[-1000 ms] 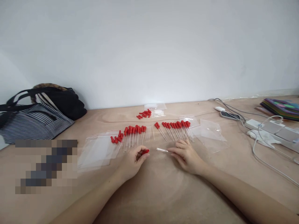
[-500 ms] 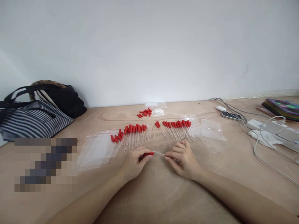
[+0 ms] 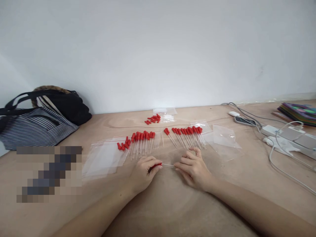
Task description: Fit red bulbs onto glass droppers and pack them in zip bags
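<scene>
Between thumb and fingers, my left hand [image 3: 145, 170] pinches a red rubber bulb [image 3: 158, 165]. My right hand [image 3: 194, 168] grips a clear glass dropper tube [image 3: 168, 165], whose end meets the bulb's mouth; how deep it sits I cannot tell. Just beyond my hands lie assembled droppers with red bulbs, one row at left [image 3: 143, 135] and another at right [image 3: 190, 131]. Several bare tubes [image 3: 157, 141] lie between these rows. Loose red bulbs [image 3: 122, 146] rest beside the left row.
Clear zip bags lie at left [image 3: 101, 158] and right [image 3: 225, 140]. Farther back are a pile of small red bulbs [image 3: 153, 119] and thin clear tubes [image 3: 168, 118]. A striped bag [image 3: 37, 126] stands far left. At right are a power strip [image 3: 291, 136], cables and a phone [image 3: 245, 121].
The tube in my right hand has swung from a slant to nearly in line with the red bulb, and its end now meets the bulb. My right index finger is raised slightly.
</scene>
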The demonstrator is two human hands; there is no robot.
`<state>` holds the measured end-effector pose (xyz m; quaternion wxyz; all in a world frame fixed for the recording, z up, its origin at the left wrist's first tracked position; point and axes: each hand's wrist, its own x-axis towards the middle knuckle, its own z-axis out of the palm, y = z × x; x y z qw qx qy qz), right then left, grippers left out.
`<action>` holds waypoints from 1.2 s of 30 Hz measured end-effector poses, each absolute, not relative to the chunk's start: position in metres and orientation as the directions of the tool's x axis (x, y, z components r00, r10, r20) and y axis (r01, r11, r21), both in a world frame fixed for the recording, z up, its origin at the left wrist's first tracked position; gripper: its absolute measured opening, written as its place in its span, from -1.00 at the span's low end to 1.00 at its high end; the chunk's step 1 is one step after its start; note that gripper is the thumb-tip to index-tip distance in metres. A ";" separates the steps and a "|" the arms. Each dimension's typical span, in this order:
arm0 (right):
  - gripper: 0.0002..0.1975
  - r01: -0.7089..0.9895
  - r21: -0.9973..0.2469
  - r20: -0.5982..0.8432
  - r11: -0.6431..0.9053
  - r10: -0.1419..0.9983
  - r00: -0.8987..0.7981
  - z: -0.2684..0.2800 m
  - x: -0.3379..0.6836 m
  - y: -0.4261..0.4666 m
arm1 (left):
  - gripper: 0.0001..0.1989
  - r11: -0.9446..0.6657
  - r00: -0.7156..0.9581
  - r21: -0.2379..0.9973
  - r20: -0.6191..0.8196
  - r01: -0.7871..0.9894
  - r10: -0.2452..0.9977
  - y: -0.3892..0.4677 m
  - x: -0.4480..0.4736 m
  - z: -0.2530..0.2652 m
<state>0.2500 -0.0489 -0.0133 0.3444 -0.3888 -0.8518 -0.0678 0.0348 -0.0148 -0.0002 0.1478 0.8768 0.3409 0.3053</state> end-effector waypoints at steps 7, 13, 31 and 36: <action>-0.83 0.690 -0.001 0.676 0.724 0.509 -0.533 -0.021 0.252 -0.045 | -0.83 -0.819 0.641 0.281 0.516 0.500 0.568 -0.016 0.035 -0.006; -0.82 0.718 -0.035 0.675 0.695 0.546 -0.496 -0.017 0.253 -0.047 | -0.84 -0.803 0.642 0.332 0.484 0.495 0.595 -0.015 0.035 -0.003; -0.84 0.715 -0.271 0.599 0.644 0.695 -0.398 -0.014 0.240 -0.056 | -0.84 -0.759 0.544 0.325 0.545 0.564 0.638 -0.013 0.035 -0.011; -0.85 0.716 -0.218 0.593 0.663 0.673 -0.443 -0.014 0.241 -0.058 | -0.84 -0.773 0.549 0.269 0.573 0.574 0.608 -0.014 0.034 -0.012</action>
